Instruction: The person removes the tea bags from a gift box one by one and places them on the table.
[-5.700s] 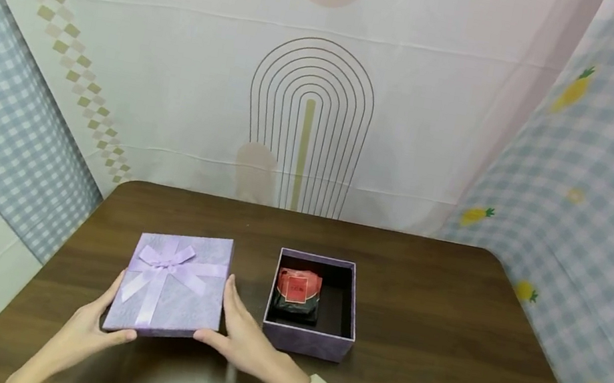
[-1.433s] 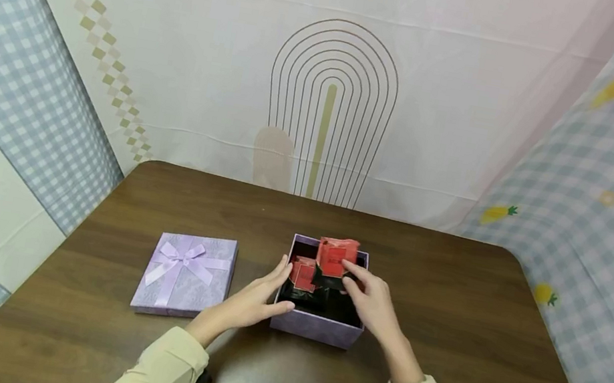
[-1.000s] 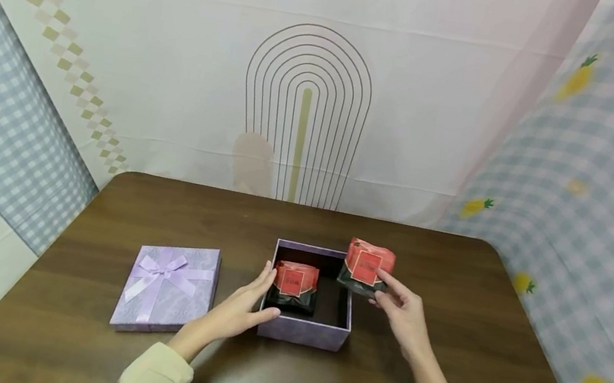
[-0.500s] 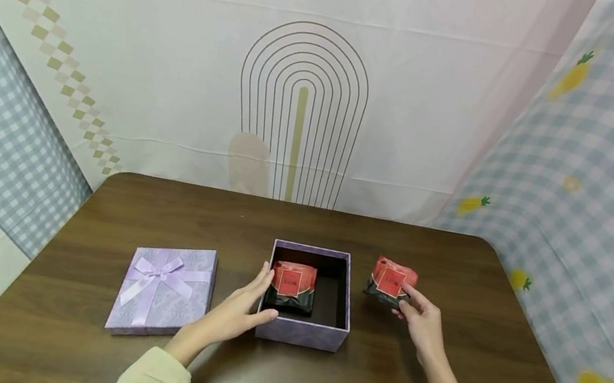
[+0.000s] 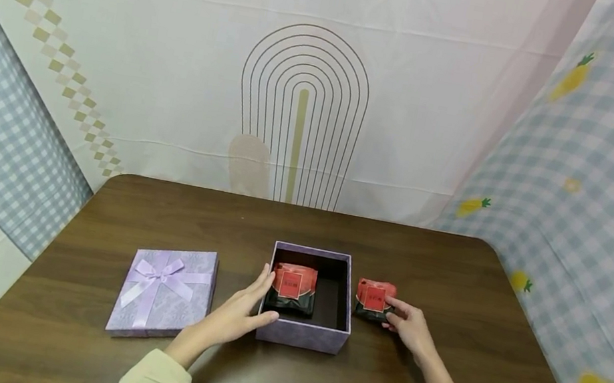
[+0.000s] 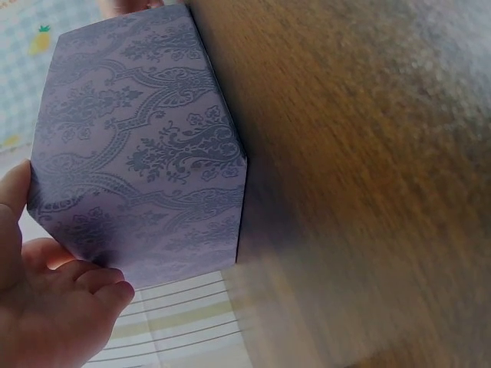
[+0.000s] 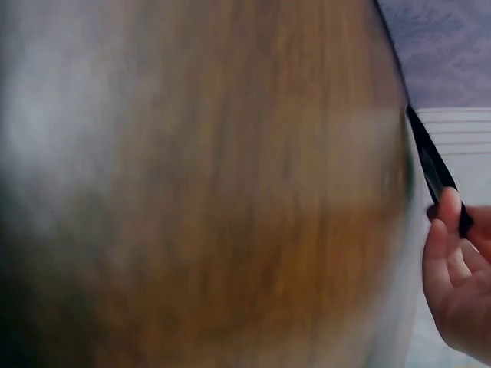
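My left hand (image 5: 234, 315) lies along the left side of an open purple gift box (image 5: 302, 335), fingers extended and thumb by its front corner. The left wrist view shows the fingers against the box's patterned wall (image 6: 138, 146). Inside, on the left, sits a red-and-black sealed packet (image 5: 293, 287); the box's right half shows bare black lining. Just right of the box, my right hand (image 5: 411, 331) pinches a matching packet (image 5: 374, 298) by its right edge, low at the tabletop. In the right wrist view the packet (image 7: 433, 161) appears edge-on as a dark sliver.
The purple lid (image 5: 168, 293) with a ribbon bow lies face up on the brown wooden table (image 5: 418, 257), left of the box. Behind the table hangs a white patterned cloth (image 5: 414, 135). Checked cloth (image 5: 575, 263) drapes on the right side.
The lid, earlier held in both hands, now lies on the table. My right hand has lifted a packet out of the box, moved it right, then lowered it beside the box. The left hand stays put lately.
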`<state>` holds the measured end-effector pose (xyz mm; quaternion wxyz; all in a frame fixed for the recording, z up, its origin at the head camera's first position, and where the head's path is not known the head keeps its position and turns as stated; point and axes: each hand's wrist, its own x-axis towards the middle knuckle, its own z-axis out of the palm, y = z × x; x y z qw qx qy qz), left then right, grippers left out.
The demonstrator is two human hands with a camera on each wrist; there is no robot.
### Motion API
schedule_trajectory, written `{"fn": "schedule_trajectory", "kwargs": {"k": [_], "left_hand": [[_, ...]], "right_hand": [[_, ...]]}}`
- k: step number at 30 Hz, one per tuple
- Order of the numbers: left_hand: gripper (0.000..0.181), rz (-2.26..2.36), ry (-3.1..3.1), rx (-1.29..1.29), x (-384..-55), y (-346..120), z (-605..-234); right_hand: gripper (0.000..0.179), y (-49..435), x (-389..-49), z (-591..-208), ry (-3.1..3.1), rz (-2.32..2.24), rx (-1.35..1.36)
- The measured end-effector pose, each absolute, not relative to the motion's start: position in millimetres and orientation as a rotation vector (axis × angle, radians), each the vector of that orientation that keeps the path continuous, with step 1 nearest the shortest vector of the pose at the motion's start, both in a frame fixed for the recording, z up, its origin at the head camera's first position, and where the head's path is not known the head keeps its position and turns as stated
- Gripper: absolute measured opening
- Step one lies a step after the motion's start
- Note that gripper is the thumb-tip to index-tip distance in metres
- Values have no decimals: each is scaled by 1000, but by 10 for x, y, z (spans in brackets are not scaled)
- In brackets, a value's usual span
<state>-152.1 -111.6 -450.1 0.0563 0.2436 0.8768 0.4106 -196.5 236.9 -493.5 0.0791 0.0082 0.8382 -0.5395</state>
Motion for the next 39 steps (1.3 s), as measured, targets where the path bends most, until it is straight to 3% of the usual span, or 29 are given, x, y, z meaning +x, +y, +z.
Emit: {"fn": "schedule_trajectory", "kwargs": {"k": [23,39], "left_hand": [[74,1243,2676,738,-1494,-1143,-4510],[74,1247,2656,759,-1517,-1129,-4527]], "right_hand": [[35,2369,-2064,-4953,2862,-1093,-179],[32,2377,-2034,-4945,2961,-1095,-207]]}}
